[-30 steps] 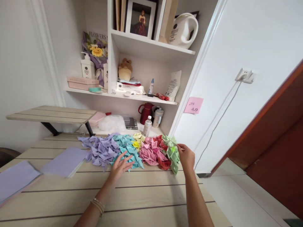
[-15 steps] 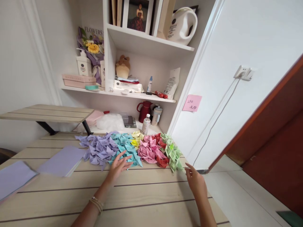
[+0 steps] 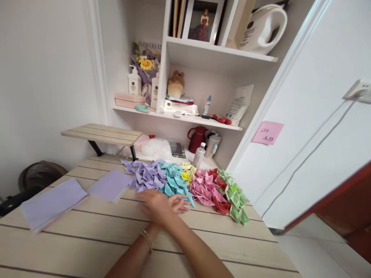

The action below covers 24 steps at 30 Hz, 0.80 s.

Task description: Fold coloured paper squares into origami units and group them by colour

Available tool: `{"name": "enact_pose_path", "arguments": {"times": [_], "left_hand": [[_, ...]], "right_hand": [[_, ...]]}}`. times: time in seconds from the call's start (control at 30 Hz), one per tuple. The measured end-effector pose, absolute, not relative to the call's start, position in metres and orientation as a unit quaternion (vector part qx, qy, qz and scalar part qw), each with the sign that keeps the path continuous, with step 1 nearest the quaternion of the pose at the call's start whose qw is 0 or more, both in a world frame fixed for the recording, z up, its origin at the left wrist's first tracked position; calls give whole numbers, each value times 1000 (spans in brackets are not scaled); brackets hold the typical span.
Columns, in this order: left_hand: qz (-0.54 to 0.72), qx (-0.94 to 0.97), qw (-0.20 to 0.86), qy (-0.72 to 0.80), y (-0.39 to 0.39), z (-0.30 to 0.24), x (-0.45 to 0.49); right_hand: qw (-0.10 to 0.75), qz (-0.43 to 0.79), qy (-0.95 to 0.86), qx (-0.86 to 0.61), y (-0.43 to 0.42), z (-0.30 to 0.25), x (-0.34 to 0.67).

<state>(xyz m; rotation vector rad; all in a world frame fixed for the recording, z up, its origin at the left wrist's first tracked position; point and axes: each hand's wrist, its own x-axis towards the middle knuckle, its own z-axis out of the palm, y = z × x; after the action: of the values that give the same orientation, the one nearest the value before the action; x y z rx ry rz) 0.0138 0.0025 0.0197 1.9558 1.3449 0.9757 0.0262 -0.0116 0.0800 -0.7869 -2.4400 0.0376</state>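
Note:
My right hand crosses over my left wrist, above the near side of the folded paper shapes. Motion smears its fingers, which point left. From beneath it my left hand shows with its fingers stretched apart and nothing in them, close to the blue folded papers. The pointed paper pieces lie grouped by colour: purple on the left, then blue, yellow, pink mixed with red, and green on the right. Part of the left hand is hidden by the right.
Two stacks of paper sheets, a nearer one and a farther one, lie on the slatted wooden table. Behind stand a small raised table, a clear bottle, a red jug and white shelves.
My right hand has swung left from beside the green papers and now crosses over my left hand. The view has turned left, so the table and shelves sit farther right.

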Motion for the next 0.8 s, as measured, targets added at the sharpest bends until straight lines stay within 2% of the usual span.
{"name": "enact_pose_path", "arguments": {"times": [0.03, 0.13, 0.2, 0.27, 0.37, 0.43, 0.63, 0.8], "left_hand": [[373, 723, 320, 485, 1, 18, 14], [445, 581, 584, 350, -1, 10, 13], [451, 509, 667, 303, 0, 6, 12], [457, 474, 691, 299, 1, 4, 10], [468, 442, 702, 305, 4, 4, 8], [474, 434, 703, 305, 5, 4, 8], [468, 436, 715, 283, 2, 5, 13], [473, 436, 712, 280, 3, 5, 12]], "right_hand": [[270, 15, -927, -261, -9, 79, -7], [215, -19, -963, -159, -3, 70, -96], [198, -54, -970, -133, 1, 61, -145], [174, -71, -972, -141, 4, 52, -184], [82, -76, -989, -102, 7, 43, -220], [53, -84, -992, -78, 7, 40, -227], [131, -80, -987, -47, 7, 36, -225], [66, -42, -994, -70, 5, 40, -235]]}}
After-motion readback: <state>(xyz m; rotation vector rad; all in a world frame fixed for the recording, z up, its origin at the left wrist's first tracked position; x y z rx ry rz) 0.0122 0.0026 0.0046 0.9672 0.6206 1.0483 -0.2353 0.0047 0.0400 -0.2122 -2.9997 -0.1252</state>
